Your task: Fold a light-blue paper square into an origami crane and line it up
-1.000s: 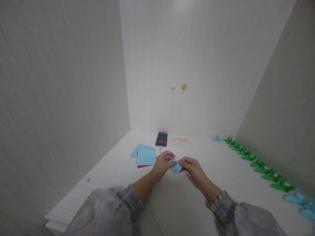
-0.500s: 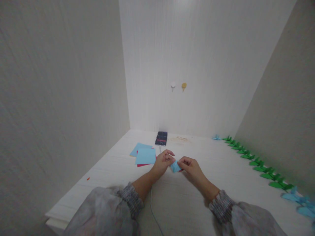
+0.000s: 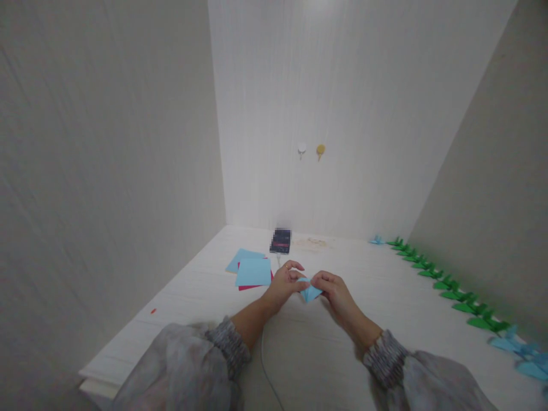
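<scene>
A small piece of folded light-blue origami paper (image 3: pixel 309 293) is held between both hands above the white table, its lower end coming to a point. My left hand (image 3: pixel 284 287) pinches its left side with thumb and fingers, and a ring shows on one finger. On the right side, the thumb and index finger of my right hand (image 3: pixel 334 288) grip the paper. The fingers partly cover its upper edge. Left of my left hand lies a stack of square blue sheets (image 3: pixel 253 272), with a red sheet (image 3: pixel 250 287) showing beneath.
A phone (image 3: pixel 281 241) leans by the back wall, its white cable (image 3: pixel 264 365) running forward under my left arm. Along the right wall stand several green folded cranes (image 3: pixel 447 282) and blue ones (image 3: pixel 533 368). Two hooks (image 3: pixel 321 149) hang on the wall. A small orange scrap (image 3: pixel 153 311) lies left.
The folded blue paper has spread wider between my fingers, showing a central crease. My left thumb has shifted slightly right and down across it; the right hand stays almost in place.
</scene>
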Available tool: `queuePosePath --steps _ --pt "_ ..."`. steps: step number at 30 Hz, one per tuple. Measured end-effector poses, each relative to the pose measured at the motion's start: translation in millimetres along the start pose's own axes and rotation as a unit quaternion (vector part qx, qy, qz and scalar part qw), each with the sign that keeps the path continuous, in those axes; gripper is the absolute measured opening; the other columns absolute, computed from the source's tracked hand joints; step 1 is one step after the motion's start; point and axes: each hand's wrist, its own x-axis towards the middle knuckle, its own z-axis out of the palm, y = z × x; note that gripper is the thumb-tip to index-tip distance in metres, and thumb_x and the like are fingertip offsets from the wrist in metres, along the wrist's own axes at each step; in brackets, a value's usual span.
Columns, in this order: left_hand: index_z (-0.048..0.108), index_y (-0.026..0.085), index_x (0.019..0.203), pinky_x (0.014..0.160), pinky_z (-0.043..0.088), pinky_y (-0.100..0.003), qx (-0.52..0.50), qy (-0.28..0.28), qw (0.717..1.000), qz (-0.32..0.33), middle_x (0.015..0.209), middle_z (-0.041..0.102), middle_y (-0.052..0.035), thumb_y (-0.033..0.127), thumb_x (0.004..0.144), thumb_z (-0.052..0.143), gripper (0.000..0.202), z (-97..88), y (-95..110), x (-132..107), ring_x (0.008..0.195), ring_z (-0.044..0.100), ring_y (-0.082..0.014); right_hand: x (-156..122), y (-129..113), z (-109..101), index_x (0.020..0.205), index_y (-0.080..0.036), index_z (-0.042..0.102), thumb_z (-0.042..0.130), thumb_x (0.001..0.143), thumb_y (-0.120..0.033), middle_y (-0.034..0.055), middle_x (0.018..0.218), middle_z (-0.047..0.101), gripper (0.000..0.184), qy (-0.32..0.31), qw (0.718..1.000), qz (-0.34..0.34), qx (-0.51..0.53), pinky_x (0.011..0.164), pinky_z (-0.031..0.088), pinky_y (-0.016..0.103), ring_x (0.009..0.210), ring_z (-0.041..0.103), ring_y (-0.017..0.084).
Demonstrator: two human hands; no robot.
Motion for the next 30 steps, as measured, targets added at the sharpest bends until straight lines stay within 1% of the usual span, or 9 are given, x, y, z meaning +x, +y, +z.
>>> queuePosePath --steps 3,8,11,14,17,21,24,27,30 --pt "0.039 0.017 0.081 0.053 0.037 -0.021 0.013 -0.004 1.000 -0.013 0.061 0.057 0.0024 0.018 0.048 0.068 0.044 -2.6 -5.9 1.9 0.052 0.052 -0.0090 0.8 5.5 0.1 0.055 -0.016 0.051 0.053 0.063 -0.029 -0.0034 0.046 0.047 0.016 -0.035 0.999 0.020 -0.026 0.042 0.035 0.020 0.042 0.042 0.008" --pt "0.036 0.018 0.082 0.052 0.038 -0.022 0.029 -0.031 0.998 -0.047 0.060 0.057 0.0025 0.018 0.046 0.069 0.049 -6.3 -15.0 3.3 0.051 0.053 -0.0100 1.1 12.5 -3.2 0.049 -0.015 0.044 0.050 0.066 -0.036 -0.0052 0.040 0.043 0.027 -0.084 0.990 -0.001 -0.116 0.036 0.029 0.017 0.037 0.038 0.006" --pt "0.034 0.018 0.082 0.049 0.037 -0.021 0.038 -0.043 0.997 -0.052 0.059 0.058 0.0025 0.018 0.045 0.070 0.051 -8.5 -17.5 2.4 0.049 0.052 -0.0092 0.9 12.0 -5.7 0.048 -0.015 0.044 0.050 0.067 -0.037 -0.0055 0.039 0.041 0.029 -0.109 0.984 0.006 -0.138 0.035 0.026 0.017 0.035 0.036 0.005" --pt "0.033 0.019 0.081 0.048 0.036 -0.019 0.037 -0.037 0.998 -0.045 0.058 0.058 0.0029 0.016 0.044 0.070 0.053 -10.0 -17.7 2.4 0.047 0.051 -0.0088 0.9 10.8 -6.4 0.048 -0.015 0.045 0.051 0.066 -0.037 -0.0060 0.038 0.040 0.029 -0.113 0.984 0.016 -0.136 0.034 0.025 0.017 0.034 0.034 0.005" --pt "0.032 0.019 0.080 0.047 0.036 -0.020 0.015 -0.033 0.998 -0.044 0.058 0.059 0.0027 0.015 0.044 0.070 0.053 -10.3 -16.8 3.3 0.046 0.051 -0.0089 1.3 11.1 -5.5 0.048 -0.015 0.046 0.050 0.067 -0.037 -0.0057 0.038 0.041 0.029 -0.110 0.987 0.017 -0.118 0.034 0.026 0.017 0.034 0.035 0.005" --pt "0.031 0.019 0.080 0.047 0.036 -0.020 -0.007 -0.028 0.999 -0.037 0.059 0.059 0.0020 0.017 0.049 0.066 0.047 -9.2 -15.1 3.6 0.045 0.051 -0.0084 2.2 12.2 -4.0 0.050 -0.015 0.047 0.051 0.066 -0.039 -0.0045 0.041 0.044 0.029 -0.101 0.991 0.023 -0.084 0.035 0.030 0.018 0.036 0.038 0.007" --pt "0.031 0.019 0.079 0.046 0.036 -0.021 -0.005 -0.012 0.999 -0.036 0.056 0.058 0.0031 0.017 0.052 0.063 0.043 -8.3 -12.9 3.2 0.043 0.050 -0.0084 2.9 11.4 -3.6 0.050 -0.016 0.049 0.051 0.065 -0.040 -0.0034 0.042 0.046 0.028 -0.102 0.993 0.028 -0.061 0.036 0.033 0.019 0.037 0.041 0.008" --pt "0.031 0.019 0.077 0.047 0.035 -0.021 0.005 0.015 0.999 -0.035 0.055 0.057 0.0038 0.016 0.052 0.062 0.040 -7.1 -10.1 2.9 0.043 0.049 -0.0084 3.2 10.1 -4.5 0.051 -0.016 0.049 0.051 0.065 -0.038 -0.0034 0.042 0.047 0.027 -0.108 0.991 0.017 -0.072 0.037 0.032 0.019 0.037 0.041 0.008" --pt "0.031 0.019 0.076 0.046 0.033 -0.020 0.009 0.021 0.999 -0.032 0.054 0.056 0.0040 0.015 0.052 0.061 0.039 -5.5 -7.9 2.3 0.042 0.047 -0.0077 3.2 10.1 -6.6 0.052 -0.015 0.049 0.049 0.068 -0.036 -0.0041 0.042 0.046 0.026 -0.105 0.988 -0.007 -0.109 0.038 0.029 0.018 0.037 0.040 0.007"
